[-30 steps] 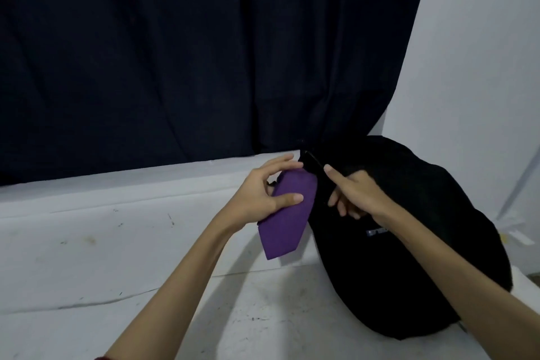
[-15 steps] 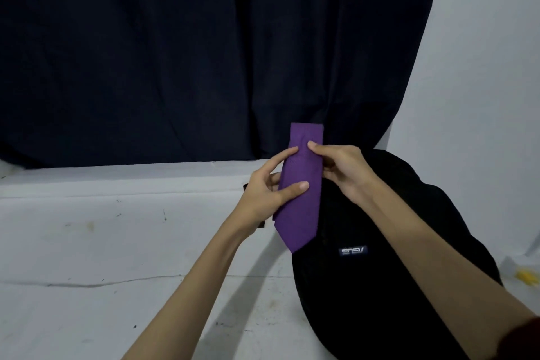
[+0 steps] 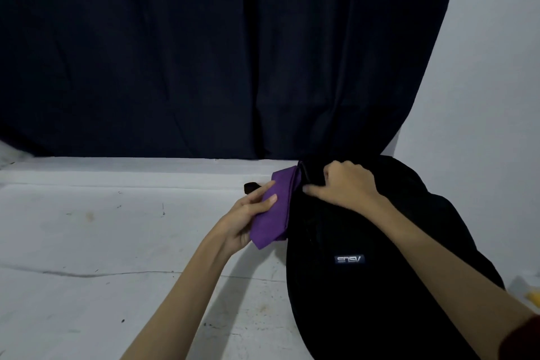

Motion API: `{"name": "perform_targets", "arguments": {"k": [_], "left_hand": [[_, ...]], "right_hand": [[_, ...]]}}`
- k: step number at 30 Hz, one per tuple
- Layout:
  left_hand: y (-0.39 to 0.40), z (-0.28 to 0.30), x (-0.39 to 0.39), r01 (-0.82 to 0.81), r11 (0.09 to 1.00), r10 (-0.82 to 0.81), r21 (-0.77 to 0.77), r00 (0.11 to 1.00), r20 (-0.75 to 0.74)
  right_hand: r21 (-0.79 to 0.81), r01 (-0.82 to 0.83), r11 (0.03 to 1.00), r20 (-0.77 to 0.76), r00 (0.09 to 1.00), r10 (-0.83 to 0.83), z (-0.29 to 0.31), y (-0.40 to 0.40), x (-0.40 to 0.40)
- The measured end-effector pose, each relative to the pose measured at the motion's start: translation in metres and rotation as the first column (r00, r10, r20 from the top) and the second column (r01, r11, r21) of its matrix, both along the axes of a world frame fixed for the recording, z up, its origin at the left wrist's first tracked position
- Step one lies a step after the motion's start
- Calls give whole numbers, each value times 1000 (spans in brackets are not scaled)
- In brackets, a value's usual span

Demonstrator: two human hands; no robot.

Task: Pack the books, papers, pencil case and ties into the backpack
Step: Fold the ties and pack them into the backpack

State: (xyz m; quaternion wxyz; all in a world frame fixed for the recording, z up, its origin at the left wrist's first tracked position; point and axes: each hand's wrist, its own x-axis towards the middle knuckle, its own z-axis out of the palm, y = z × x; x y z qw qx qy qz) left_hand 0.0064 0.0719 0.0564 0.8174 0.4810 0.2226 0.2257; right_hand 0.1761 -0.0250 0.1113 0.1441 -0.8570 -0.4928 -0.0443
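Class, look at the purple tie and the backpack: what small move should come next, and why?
Probably the left hand should slide the folded purple fabric tie further into the black fabric backpack: its top end already meets the opening, whose edge the right hand grips.

A folded purple tie [image 3: 273,207] sits just left of the frame's centre, tilted so its pointed tip hangs toward the lower left and its upper end leans right, touching the top edge of the backpack [image 3: 380,257]. The tie's cloth is plain and matte. The backpack is black and bulky, lying on the white surface at the lower right of the frame, with a small dark logo patch [image 3: 349,259] on its front, its lettering upside down.
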Motion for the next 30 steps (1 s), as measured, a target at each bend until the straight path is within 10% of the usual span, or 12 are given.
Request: {"name": "perform_targets", "arguments": {"k": [3,9,19,24,30], "left_hand": [[4,-5,4,27,1000,-27,-9,998,-54],[11,1,13,232,968,-215,96,964,-159],[6,-3,103,-38,991,37,-129,999,-12],[8,-22,104,-5,959,82,284,963,-258],[8,-22,94,60,586,341,808,887,-313]], "right_hand": [[-162,-27,986,96,994,43,-2,-3,2],[116,43,992,-391,920,6,14,-10,33],[154,-60,986,-442,889,123,20,-5,32],[142,-76,987,-450,883,133,20,-6,32],[116,-75,990,-437,891,119,21,-4,29]]}}
